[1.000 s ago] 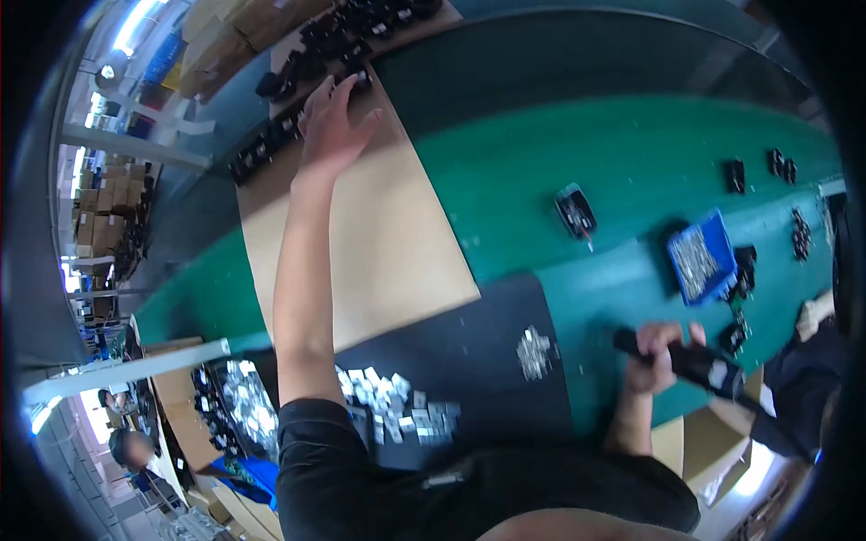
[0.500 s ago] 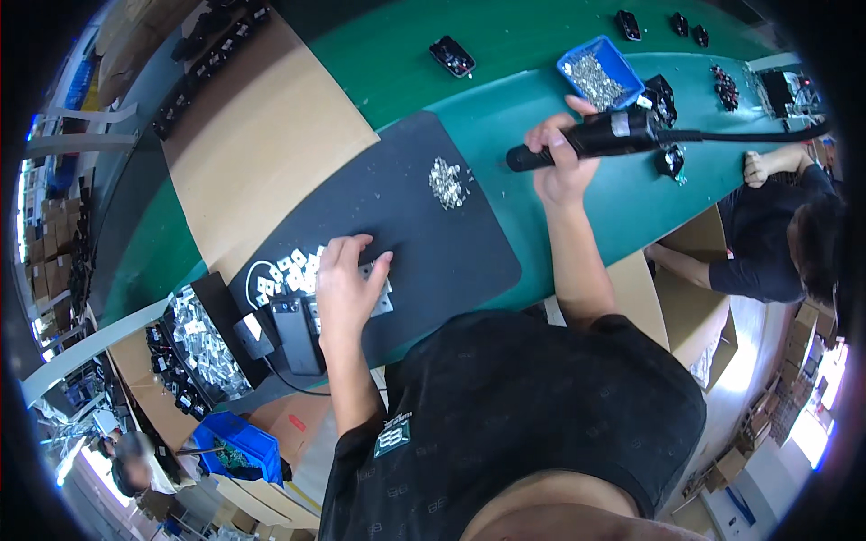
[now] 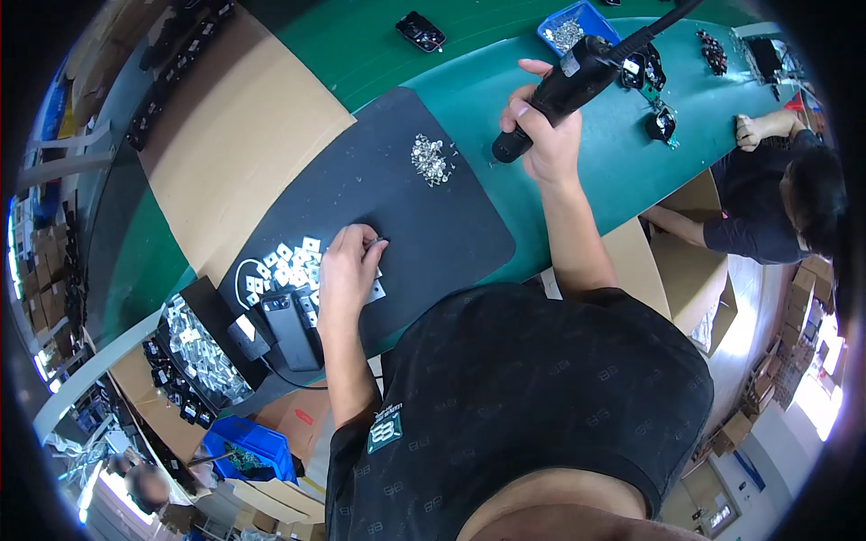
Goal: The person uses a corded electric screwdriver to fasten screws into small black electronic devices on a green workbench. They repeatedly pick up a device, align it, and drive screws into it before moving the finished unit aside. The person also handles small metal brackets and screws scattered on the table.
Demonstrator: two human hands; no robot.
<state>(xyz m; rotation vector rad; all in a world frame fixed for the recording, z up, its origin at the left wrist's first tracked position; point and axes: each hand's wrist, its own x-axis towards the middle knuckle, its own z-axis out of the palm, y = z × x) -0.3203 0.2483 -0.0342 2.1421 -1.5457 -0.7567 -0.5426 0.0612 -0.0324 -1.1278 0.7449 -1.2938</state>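
A small dark part, its kind unclear, is apparently being pinched in the left hand over the mat, at seven o'clock from the metal bits. At two o'clock from that hand, the driver is being gripped by the right hand, fingers wrapped. Readying seems under way; steady alignment is probably being called for next.

Factory-Style Assembly Workshop

A long green tabletop carries a blue bin of small metal parts and heaped screw-like pieces. A corded power tool, a co-worker alongside and cartons all suggest production work.
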